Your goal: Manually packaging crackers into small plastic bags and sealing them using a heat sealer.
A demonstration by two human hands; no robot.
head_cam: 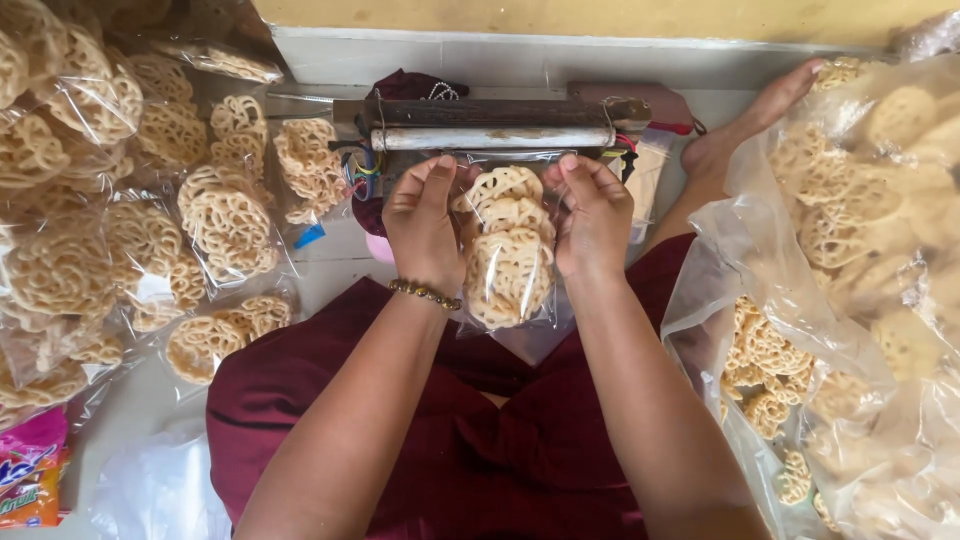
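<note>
Both hands pinch the top corners of a clear bag of lattice crackers (507, 250), left hand (422, 222) and right hand (593, 218) equally near. The bag hangs lengthwise toward the lap, its mouth just below the heat sealer bar (492, 138).

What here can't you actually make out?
- Head view: bag mouth, hidden behind left hand, right hand and the sealer.
- Big sack at right: cut off by the frame edge.
- Pink packet: cut off at the left edge.
- Sealer's far side: covered by cloth.
</note>
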